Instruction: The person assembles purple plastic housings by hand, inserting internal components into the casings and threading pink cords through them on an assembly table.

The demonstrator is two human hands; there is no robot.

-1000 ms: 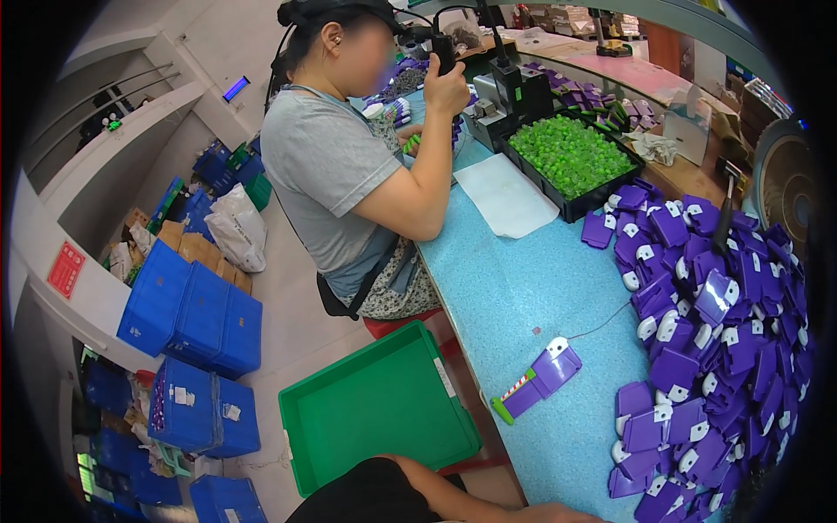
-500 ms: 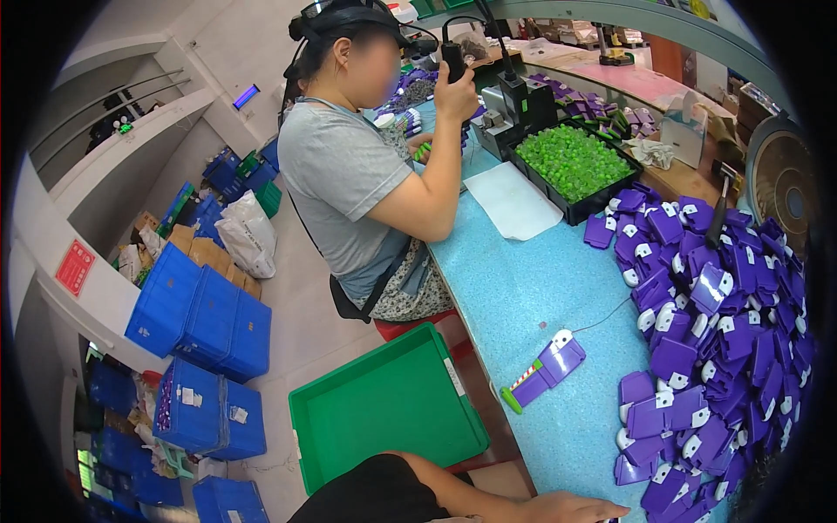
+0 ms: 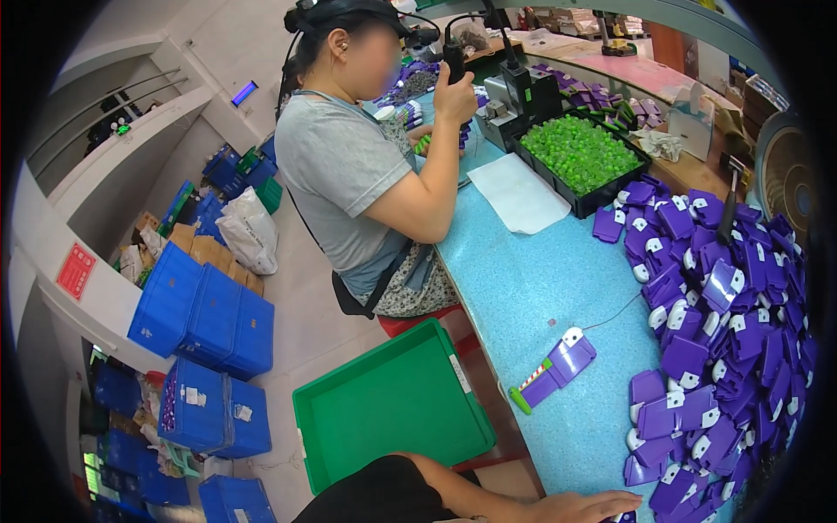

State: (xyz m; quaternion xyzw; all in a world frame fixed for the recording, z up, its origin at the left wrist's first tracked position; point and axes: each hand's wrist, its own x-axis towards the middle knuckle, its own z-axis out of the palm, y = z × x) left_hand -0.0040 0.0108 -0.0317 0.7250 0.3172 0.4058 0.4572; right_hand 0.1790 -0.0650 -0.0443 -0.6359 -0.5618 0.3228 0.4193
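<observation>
My left hand (image 3: 586, 507) reaches in at the lower edge, its fingers bent over a purple and white plastic piece (image 3: 624, 517) that shows just under the fingertips. Most of that piece and my thumb are cut off by the frame. My right hand is out of view. Up the blue tabletop from my hand lies one purple piece (image 3: 571, 356) with a white rounded end, a striped strip and a green tip (image 3: 520, 400); a thin wire runs from it to the heap. Right beside my hand spreads a large heap of purple and white pieces (image 3: 689, 357).
A green crate (image 3: 392, 410) stands left of the table. A black tray (image 3: 602, 199) of small green parts, a white sheet (image 3: 520, 193) and a hammer (image 3: 731, 205) lie farther up. Across from me a co-worker (image 3: 357, 174) sits at a small machine. Blue bins (image 3: 205, 305) are stacked at left.
My left hand has risen slightly in the picture, showing more of the piece under its fingers. The whole view has shifted a little. The lone purple piece stays put on the table.
</observation>
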